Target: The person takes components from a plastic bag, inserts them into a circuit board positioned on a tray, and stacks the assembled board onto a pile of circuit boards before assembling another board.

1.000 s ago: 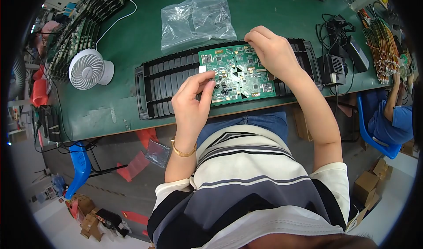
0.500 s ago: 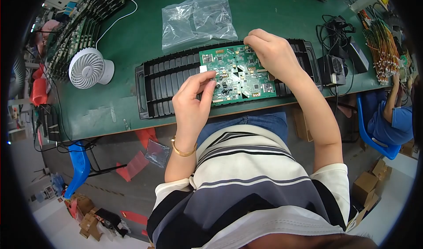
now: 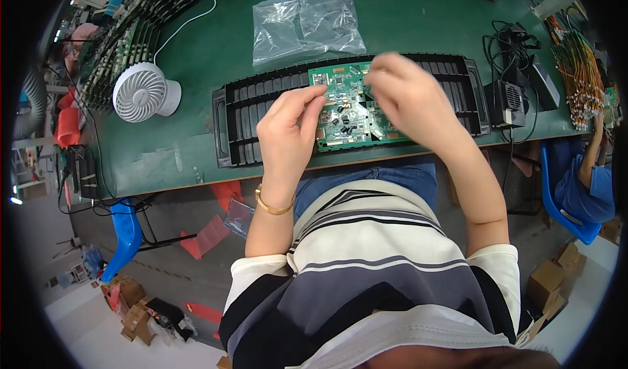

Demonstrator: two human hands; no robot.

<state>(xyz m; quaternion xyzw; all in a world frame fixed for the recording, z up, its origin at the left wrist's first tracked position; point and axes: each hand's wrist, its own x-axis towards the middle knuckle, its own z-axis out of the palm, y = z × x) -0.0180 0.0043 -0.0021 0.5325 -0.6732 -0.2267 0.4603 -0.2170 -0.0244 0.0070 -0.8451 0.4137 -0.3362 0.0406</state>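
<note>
A green circuit board (image 3: 347, 117) lies over a black slotted tray (image 3: 220, 130) near the table's front edge. Several small black parts rest on the board's lower left area. My left hand (image 3: 288, 127) is at the board's left edge, thumb and fingertips brought together; what they pinch, if anything, is too small to make out. Above the right half of the board is my right hand (image 3: 412, 101), its fingers bent and blurred by motion, covering part of the board.
Beyond the tray lies a clear plastic bag (image 3: 307, 26). A white fan (image 3: 144, 93) stands at left beside stacked circuit boards (image 3: 124, 55). Black adapters (image 3: 507, 101) and a cable bundle (image 3: 579, 81) are at right, where a person in blue (image 3: 582, 183) sits.
My right hand has moved from the board's upper right toward its middle. My left hand has shifted slightly up along the board's left edge. The whole view has moved a little.
</note>
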